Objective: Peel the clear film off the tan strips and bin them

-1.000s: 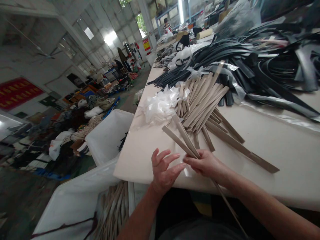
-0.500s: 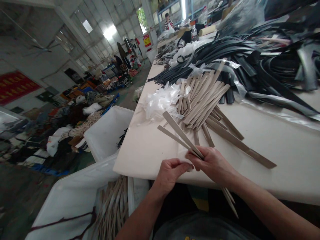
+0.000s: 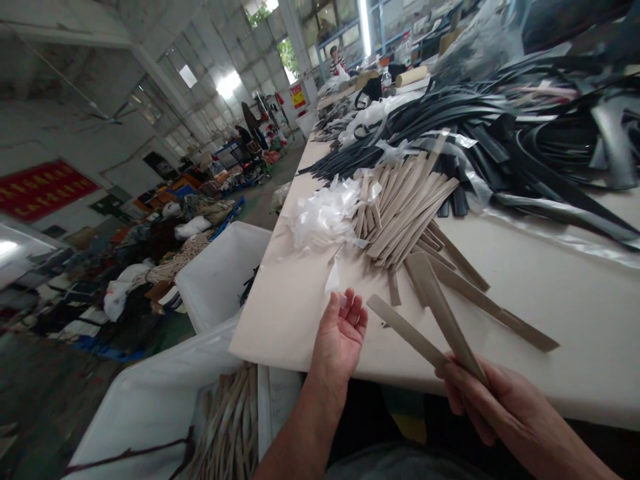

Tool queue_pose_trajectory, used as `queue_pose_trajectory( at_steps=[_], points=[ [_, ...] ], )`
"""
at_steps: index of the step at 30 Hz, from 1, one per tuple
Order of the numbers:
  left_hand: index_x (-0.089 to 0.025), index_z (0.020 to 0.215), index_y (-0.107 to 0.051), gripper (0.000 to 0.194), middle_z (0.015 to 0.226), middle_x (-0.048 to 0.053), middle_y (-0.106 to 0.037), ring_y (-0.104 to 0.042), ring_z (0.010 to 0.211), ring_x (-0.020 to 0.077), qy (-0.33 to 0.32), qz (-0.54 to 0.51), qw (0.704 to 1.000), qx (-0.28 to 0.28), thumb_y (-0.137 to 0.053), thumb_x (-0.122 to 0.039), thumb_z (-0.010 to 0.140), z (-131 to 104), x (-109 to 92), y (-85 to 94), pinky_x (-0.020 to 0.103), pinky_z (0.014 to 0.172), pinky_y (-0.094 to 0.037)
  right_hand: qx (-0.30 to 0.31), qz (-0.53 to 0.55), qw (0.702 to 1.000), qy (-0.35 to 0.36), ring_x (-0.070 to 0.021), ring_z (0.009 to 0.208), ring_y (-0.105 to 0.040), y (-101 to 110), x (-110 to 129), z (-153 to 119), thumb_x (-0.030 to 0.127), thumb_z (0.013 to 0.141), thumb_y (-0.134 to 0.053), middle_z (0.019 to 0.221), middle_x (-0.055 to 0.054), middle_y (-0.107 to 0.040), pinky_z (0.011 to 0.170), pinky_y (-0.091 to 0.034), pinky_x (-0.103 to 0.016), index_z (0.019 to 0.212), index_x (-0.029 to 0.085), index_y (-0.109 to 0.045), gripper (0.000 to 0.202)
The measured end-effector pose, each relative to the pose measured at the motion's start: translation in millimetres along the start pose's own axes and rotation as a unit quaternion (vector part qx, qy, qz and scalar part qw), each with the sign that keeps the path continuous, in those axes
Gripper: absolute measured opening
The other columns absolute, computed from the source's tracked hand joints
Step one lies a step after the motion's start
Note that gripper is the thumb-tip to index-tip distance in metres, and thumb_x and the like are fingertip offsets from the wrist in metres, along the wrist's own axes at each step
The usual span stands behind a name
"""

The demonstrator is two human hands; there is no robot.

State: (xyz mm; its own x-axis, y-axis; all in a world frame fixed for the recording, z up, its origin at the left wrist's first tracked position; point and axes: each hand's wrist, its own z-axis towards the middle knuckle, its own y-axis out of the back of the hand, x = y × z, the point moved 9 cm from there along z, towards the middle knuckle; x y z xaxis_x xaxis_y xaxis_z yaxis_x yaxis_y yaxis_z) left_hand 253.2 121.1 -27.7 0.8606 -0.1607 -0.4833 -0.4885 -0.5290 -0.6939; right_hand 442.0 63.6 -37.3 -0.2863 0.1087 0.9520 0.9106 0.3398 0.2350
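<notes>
Strips (image 3: 447,317), beige, two visible: held in the right hand (image 3: 495,397) by the near edge of the table (image 3: 280,327); judged light and springy, best gripped flat across the width. Film (image 3: 333,275), translucent: pinched in the left hand (image 3: 341,340); probably flimsy, slippery.

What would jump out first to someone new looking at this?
Probably the tangle of black strips sprawling over the far right of the table. Nearer, a tan pile lies beside a white film heap, while the right hand holds loose tan strips, splayed apart, by the near edge. Then a red banner stands out at the far left.
</notes>
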Motion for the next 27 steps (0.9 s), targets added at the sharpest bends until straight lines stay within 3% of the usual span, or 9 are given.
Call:
queue_pose_trajectory(
  at_steps=[7,12,16,20,22,24,27],
  points=[
    [-0.016,0.078,-0.066,0.019,0.089,0.005,-0.072,-0.067,0.080,0.0149,-0.013,0.016,0.999,0.045,-0.081,-0.025,0.069,-4.7,9.2,-11.7,0.028,0.079,-0.053,-0.107,-0.175,0.971,0.118,-0.0151,0.041,-0.048,10.5,25.3,0.6,0.049,0.093,-0.037,0.052,0.001,-0.053,0.041,-0.036,-0.025,0.071,0.024,-0.048,0.035],
    [-0.017,0.078,-0.067,0.031,0.088,0.004,-0.072,-0.068,0.082,0.0153,-0.027,0.050,0.995,0.078,-0.087,-0.031,0.058,-7.9,18.4,-12.7,0.027,0.080,-0.052,-0.141,-0.237,0.950,0.146,-0.0179,0.046,-0.054,10.2,29.6,4.9,0.044,0.093,-0.038,0.059,-0.001,-0.060,0.047,-0.037,-0.027,0.077,0.025,-0.053,0.029],
    [-0.016,0.078,-0.068,0.033,0.086,0.004,-0.072,-0.068,0.081,0.0149,-0.025,0.069,0.994,0.085,-0.088,-0.031,0.057,-6.5,25.1,-9.2,0.028,0.081,-0.051,-0.090,-0.197,0.969,0.118,-0.0172,0.048,-0.054,3.0,28.8,10.9,0.046,0.093,-0.037,0.058,-0.001,-0.058,0.047,-0.039,-0.026,0.076,0.024,-0.052,0.031],
    [-0.016,0.076,-0.068,0.033,0.082,0.003,-0.071,-0.067,0.078,0.0140,-0.076,0.084,0.992,0.063,-0.088,-0.031,0.055,-0.4,7.2,-4.3,0.027,0.082,-0.050,0.032,-0.131,0.988,0.069,-0.0166,0.052,-0.057,-14.7,17.9,10.5,0.047,0.094,-0.031,0.066,-0.002,-0.062,0.051,-0.044,-0.025,0.079,0.023,-0.053,0.036],
    [-0.016,0.075,-0.069,0.034,0.081,0.003,-0.072,-0.066,0.078,0.0134,-0.099,0.096,0.988,0.066,-0.089,-0.033,0.054,-0.7,1.3,-2.7,0.026,0.081,-0.049,0.053,-0.136,0.988,0.046,-0.0170,0.053,-0.058,-17.8,11.0,9.5,0.048,0.094,-0.028,0.065,-0.003,-0.062,0.052,-0.045,-0.026,0.077,0.022,-0.054,0.040],
    [-0.015,0.073,-0.069,0.031,0.080,0.004,-0.071,-0.065,0.076,0.0131,-0.094,0.129,0.983,0.095,-0.087,-0.034,0.057,-5.7,8.8,-3.3,0.026,0.078,-0.049,0.048,-0.143,0.988,0.038,-0.0174,0.052,-0.058,-17.0,9.1,11.1,0.050,0.094,-0.026,0.061,-0.002,-0.060,0.050,-0.045,-0.026,0.074,0.022,-0.053,0.044],
    [-0.012,0.071,-0.071,0.026,0.071,0.005,-0.069,-0.061,0.066,0.0130,-0.033,0.222,0.959,0.175,-0.083,-0.034,0.064,-20.0,39.8,-9.5,0.025,0.070,-0.048,0.035,-0.119,0.990,0.068,-0.0163,0.049,-0.057,-16.5,18.4,16.7,0.049,0.094,-0.026,0.061,-0.001,-0.059,0.049,-0.045,-0.026,0.079,0.022,-0.053,0.042]
  ],
)
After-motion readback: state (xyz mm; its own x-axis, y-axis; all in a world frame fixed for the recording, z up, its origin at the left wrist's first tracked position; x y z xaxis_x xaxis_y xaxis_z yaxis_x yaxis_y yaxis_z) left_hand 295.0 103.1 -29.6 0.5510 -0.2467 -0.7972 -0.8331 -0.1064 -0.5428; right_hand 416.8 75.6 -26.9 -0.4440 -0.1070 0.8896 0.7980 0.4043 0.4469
